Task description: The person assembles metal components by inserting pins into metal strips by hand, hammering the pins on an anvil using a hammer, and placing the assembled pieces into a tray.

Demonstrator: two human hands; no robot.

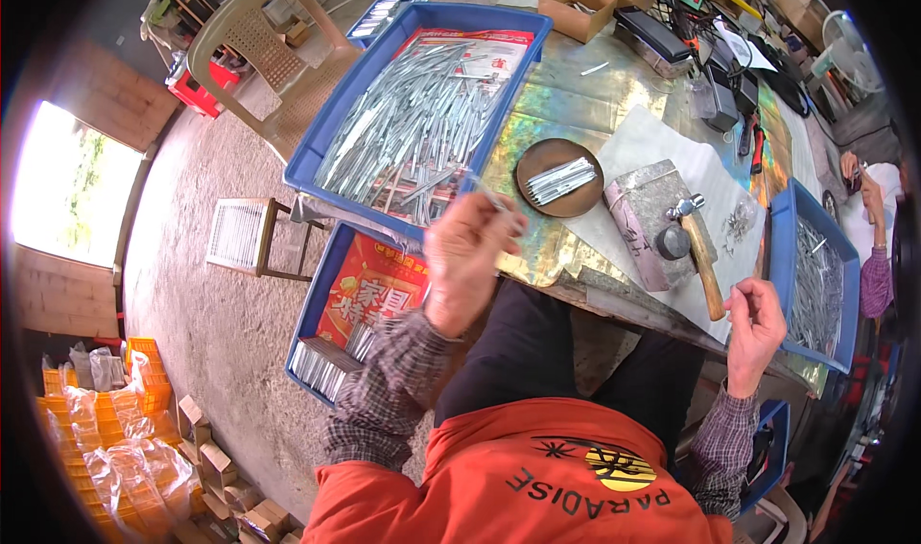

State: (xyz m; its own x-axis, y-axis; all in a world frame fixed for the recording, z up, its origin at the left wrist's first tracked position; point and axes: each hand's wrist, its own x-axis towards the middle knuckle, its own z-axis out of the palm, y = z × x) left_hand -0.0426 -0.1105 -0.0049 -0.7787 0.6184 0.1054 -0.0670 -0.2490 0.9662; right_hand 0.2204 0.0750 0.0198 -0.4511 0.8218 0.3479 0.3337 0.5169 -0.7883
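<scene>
Fingers of my left hand (470, 254) pinch what seems a thin strip (491, 196), blurred, by the big blue tray (470, 18); a loose pinch could drop it, and my half-open right hand (755, 325) could nudge the hammer (702, 266) off the table (614, 93)

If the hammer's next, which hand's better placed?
Likely the right hand: it's close to the handle end of the hammer. The left hand is farther off, near the large blue tray.
</scene>
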